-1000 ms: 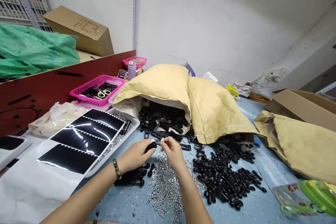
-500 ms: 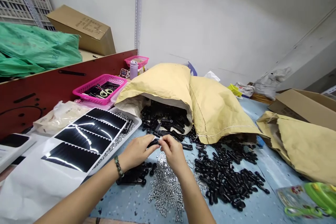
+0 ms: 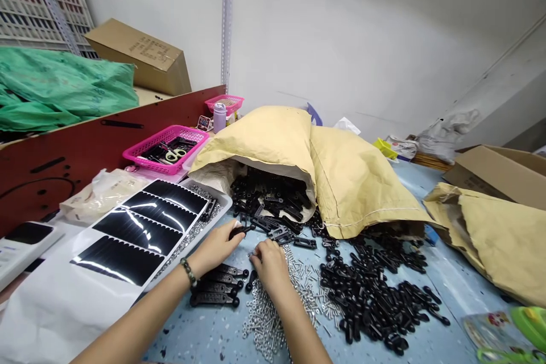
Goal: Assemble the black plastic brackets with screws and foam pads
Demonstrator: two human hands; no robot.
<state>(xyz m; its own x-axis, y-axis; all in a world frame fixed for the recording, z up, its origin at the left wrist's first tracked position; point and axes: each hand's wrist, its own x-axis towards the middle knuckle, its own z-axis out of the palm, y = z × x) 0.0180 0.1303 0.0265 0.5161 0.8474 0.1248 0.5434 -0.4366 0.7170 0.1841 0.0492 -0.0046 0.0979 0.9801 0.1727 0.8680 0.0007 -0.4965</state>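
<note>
My left hand [image 3: 216, 247], a beaded bracelet at its wrist, pinches a small black plastic piece [image 3: 241, 230] between thumb and fingers. Lower and to the right, my right hand [image 3: 271, 271] reaches down to the upper edge of a pile of small silver screws [image 3: 265, 327]. Its fingers are bent together at the tips; whatever is between them is hidden. Below my left hand lie several long black assembled parts [image 3: 216, 289], side by side. More black plastic parts [image 3: 277, 205] spill from the mouth of a yellow paper sack [image 3: 264, 131] just beyond both hands.
A heap of black pieces [image 3: 375, 296] covers the table at right, below a second sack [image 3: 362, 176]. At left, a black-striped sheet [image 3: 149, 216] overlaps a white tray [image 3: 226, 205] of silver hardware. A pink basket [image 3: 170, 168] holds scissors. A green-lidded bottle [image 3: 490, 327] lies front right.
My hands have moved apart. The right hand has come down and back to the screws, while the left stays nearly in place with the black piece. The view has shifted slightly.
</note>
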